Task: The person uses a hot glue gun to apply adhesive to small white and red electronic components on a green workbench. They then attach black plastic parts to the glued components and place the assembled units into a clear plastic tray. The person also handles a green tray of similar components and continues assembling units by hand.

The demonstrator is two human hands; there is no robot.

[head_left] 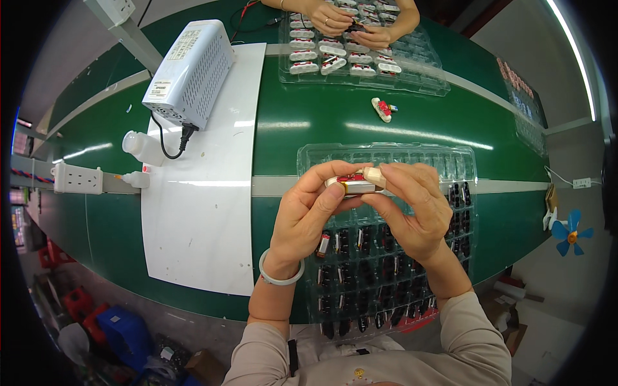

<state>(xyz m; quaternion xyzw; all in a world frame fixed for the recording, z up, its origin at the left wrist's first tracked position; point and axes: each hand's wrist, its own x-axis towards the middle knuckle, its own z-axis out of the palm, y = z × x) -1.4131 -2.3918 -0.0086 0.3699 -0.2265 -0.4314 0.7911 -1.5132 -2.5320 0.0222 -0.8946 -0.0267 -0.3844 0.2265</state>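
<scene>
My left hand and my right hand meet above a clear plastic tray on the green table. Between their fingertips they hold a small white part with a silver battery cell and red wiring. My left thumb presses on its near side, and my right thumb and forefinger pinch its right end. The tray's near rows hold several small dark parts; its far rows look bare. A pale bangle circles my left wrist.
A white mat lies to the left with a white vented box and small white bottles. One loose white part lies mid-table. Across the table another person's hands work over a second tray.
</scene>
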